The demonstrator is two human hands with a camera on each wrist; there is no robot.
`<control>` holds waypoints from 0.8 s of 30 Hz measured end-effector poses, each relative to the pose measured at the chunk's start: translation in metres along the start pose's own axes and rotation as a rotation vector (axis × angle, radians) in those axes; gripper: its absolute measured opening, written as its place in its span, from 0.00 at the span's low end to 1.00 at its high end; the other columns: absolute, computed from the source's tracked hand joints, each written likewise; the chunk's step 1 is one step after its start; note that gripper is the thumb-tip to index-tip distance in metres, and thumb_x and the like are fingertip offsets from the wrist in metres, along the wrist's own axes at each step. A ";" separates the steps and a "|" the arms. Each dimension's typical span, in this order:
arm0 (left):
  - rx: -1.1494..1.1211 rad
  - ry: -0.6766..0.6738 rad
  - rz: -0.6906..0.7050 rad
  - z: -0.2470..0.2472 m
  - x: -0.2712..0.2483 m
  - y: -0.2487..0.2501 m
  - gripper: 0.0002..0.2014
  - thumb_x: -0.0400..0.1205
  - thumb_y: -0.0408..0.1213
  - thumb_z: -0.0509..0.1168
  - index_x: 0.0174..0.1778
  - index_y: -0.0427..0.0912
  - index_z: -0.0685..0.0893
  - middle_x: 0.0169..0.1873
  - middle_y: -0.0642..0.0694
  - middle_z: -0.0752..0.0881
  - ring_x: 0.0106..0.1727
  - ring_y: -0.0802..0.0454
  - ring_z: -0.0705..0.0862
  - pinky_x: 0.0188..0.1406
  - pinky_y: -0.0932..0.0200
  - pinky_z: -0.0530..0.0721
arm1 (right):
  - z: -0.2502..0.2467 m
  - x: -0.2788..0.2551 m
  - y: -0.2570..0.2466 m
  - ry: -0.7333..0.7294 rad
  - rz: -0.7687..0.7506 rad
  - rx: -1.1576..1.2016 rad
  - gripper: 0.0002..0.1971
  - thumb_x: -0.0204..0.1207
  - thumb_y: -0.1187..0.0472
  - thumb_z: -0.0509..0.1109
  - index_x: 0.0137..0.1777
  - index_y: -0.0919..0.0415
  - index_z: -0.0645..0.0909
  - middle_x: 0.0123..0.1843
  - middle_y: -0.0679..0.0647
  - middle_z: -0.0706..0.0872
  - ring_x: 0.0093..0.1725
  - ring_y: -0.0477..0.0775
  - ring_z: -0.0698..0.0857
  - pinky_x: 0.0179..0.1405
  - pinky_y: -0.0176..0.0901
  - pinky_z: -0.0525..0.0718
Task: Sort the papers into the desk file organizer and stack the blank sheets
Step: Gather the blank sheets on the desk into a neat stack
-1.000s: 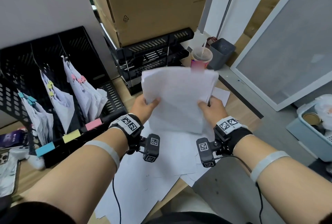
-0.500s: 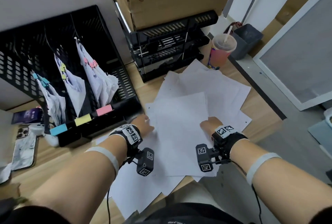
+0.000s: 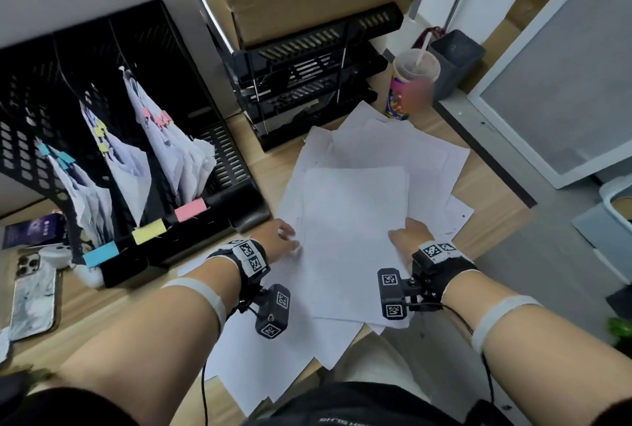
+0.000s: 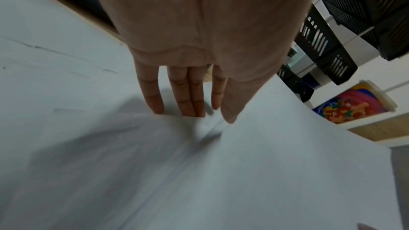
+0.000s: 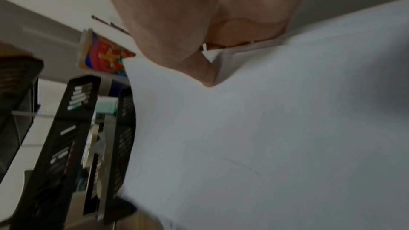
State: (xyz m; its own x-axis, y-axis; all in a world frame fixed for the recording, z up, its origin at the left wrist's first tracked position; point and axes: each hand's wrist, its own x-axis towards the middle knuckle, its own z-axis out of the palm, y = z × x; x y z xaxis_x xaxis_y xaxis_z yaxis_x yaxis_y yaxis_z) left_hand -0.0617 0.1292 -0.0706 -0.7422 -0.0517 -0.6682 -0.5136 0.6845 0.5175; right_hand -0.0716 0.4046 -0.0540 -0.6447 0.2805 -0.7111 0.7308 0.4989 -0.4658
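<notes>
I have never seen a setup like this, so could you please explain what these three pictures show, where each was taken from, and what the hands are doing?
There is no machine here: a person works with bare hands and wears three cameras. The big picture comes from a head camera looking down at a desk. The other two come from small cameras strapped to the wrists, looking along each palm.

On the desk lie loose white sheets, with a tidier stack on top. At the left stands a black organizer holding clipped papers, with blue, yellow and pink labels. Behind are black trays, a cup with a straw, and at far left a phone.

The left hand lies with straight fingers at the stack's left edge. The right hand grips the right edge, thumb on top.
</notes>
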 end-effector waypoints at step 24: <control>0.529 0.060 0.103 -0.013 -0.005 -0.022 0.06 0.84 0.37 0.60 0.51 0.45 0.82 0.56 0.39 0.83 0.52 0.40 0.80 0.51 0.55 0.79 | 0.052 -0.070 0.020 -0.227 0.273 -0.007 0.07 0.82 0.66 0.58 0.43 0.68 0.72 0.29 0.61 0.77 0.30 0.58 0.79 0.31 0.44 0.76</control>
State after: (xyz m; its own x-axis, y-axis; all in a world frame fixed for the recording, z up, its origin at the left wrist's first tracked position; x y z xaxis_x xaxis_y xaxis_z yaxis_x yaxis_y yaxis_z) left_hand -0.0521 0.1046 -0.0712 -0.8085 0.0038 -0.5885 -0.1615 0.9602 0.2281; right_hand 0.0003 0.3519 -0.0410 -0.3589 0.2155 -0.9081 0.8675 0.4360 -0.2394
